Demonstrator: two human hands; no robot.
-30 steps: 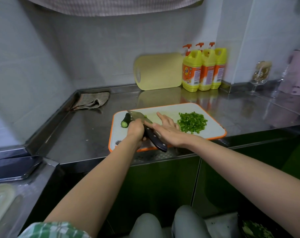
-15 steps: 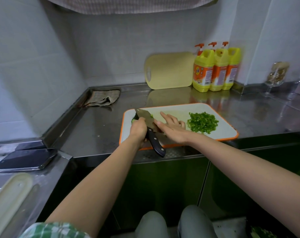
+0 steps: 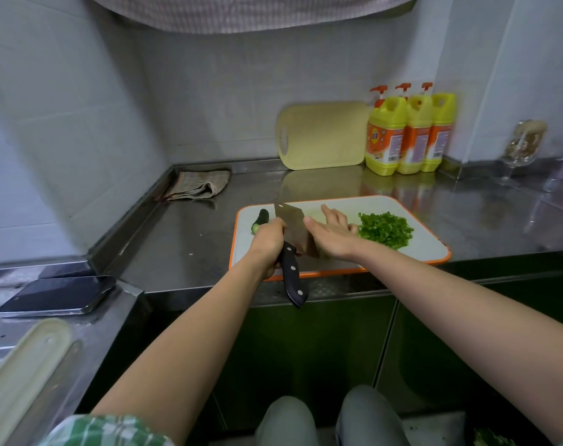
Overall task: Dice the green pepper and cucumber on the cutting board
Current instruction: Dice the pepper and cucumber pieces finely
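Left hand [image 3: 267, 243] curls round the cleaver [image 3: 291, 225] handle, blade upright on the cutting board [image 3: 428, 247]. My right hand [image 3: 331, 236], fingers straight, lies against its flat, probably steadying it. One cucumber [image 3: 262, 217] stub sits at eleven o'clock of my left hand; diced green pepper [image 3: 384, 230] is heaped at three o'clock, clear of cutting.

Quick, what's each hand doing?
Left hand: closed around the cleaver handle.
Right hand: open, fingers straight, beside the blade.
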